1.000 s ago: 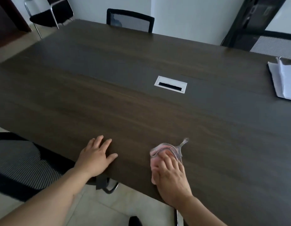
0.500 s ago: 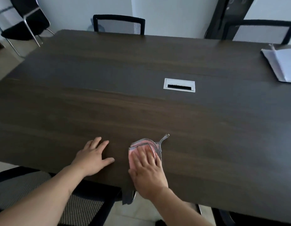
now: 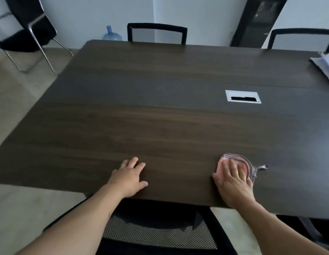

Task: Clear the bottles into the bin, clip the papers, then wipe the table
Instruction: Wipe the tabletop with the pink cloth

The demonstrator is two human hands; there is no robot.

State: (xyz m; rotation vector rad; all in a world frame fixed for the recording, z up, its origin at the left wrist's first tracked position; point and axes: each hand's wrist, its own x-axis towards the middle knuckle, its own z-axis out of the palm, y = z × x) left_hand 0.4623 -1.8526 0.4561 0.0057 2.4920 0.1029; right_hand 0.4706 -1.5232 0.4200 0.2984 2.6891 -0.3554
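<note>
Two hands: both lie on the near edge of the table [image 3: 160, 116], low in the frame; well apart from each other
Left hand [image 3: 129, 178]: lower centre; flat on the bare wood, fingers straight and slightly spread, thumb out to the right; holds nothing
Right hand [image 3: 232, 183]: lower right; palm down on the cloth [image 3: 248, 165], fingers straight and close together, pressing it onto the table
Cloth: one; pink with a dark mesh edging; mostly covered by the right hand, its far rim and a thin loop showing past the fingertips toward the right
Papers [image 3: 325, 66]: one white stack at the right edge of the frame, on the far right part of the table; cut off by the frame, so whether it is clipped I cannot tell
Cable slot [image 3: 243, 96]: one pale metal plate with a dark opening, set in the table right of centre; well apart from both hands
Chairs: four in part; one mesh-backed chair [image 3: 157, 34] top centre, another [image 3: 301, 38] top right, a metal-legged chair [image 3: 29, 30] upper left, and a mesh seat [image 3: 156, 234] under the near edge at the bottom
Water jug [image 3: 112, 34]: one, blue, on the floor beyond the far left corner of the table
Dark cabinet [image 3: 259, 21]: one, top right against the wall
</note>
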